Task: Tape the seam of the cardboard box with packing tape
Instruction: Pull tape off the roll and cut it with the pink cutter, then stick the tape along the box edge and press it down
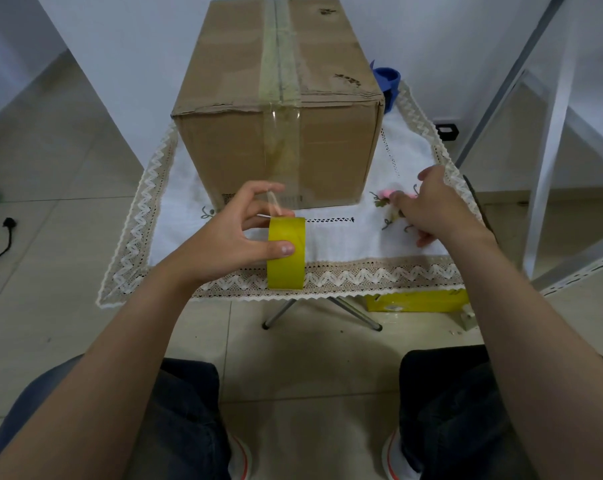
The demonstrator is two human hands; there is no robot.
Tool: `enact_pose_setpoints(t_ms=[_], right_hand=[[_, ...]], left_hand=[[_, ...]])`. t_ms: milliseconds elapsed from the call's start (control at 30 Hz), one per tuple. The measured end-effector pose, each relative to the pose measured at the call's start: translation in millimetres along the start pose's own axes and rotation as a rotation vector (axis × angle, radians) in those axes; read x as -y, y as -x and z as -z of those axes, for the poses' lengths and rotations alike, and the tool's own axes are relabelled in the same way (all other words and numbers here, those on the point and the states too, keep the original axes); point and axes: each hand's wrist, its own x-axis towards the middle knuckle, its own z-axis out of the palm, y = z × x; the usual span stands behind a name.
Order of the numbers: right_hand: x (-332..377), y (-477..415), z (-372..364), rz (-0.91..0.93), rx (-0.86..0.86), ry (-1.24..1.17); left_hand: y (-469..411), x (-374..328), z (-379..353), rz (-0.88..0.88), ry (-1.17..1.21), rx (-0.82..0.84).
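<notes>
left hand (236, 233) on tape roll (286, 252) before cardboard box (279, 109)

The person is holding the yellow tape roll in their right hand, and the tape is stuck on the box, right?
Not quite. The head view shows the yellow tape roll in the left hand, not the right. The right hand reaches toward something small and pink on the cloth. The tape does stretch up to the box.
</notes>
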Motion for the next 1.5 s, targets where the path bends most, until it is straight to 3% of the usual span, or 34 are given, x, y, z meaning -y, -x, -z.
enact_pose_setpoints(t_ms=[100,333,600,800,900,1133,1333,1500], right_hand=[[20,18,2,0.095,-0.033,0.084],[76,73,-24,0.192,0.53,-0.144],[77,78,-46,0.113,0.677,-0.384],[75,80,-41,0.077,0.768,-0.424],[76,80,-32,0.119,0.658,-0.429],[68,67,1,0.29,0.085,-0.228],[44,55,22,0.303,-0.245,-0.146],[23,42,23,0.318,-0.456,0.094]], left_hand=[[-1,1,0,-0.017,0.003,0.006],[0,1,-1,-0.036,0.01,0.012],[0,4,0,-0.023,0.001,0.004],[0,-2,-2,0.023,0.067,-0.028],[-6,-6,-10,0.056,0.145,-0.153],[-26,-5,-33,0.164,0.395,-0.461],[-33,-4,-42,0.202,0.448,-0.549],[-38,-5,-49,0.251,0.509,-0.575]])
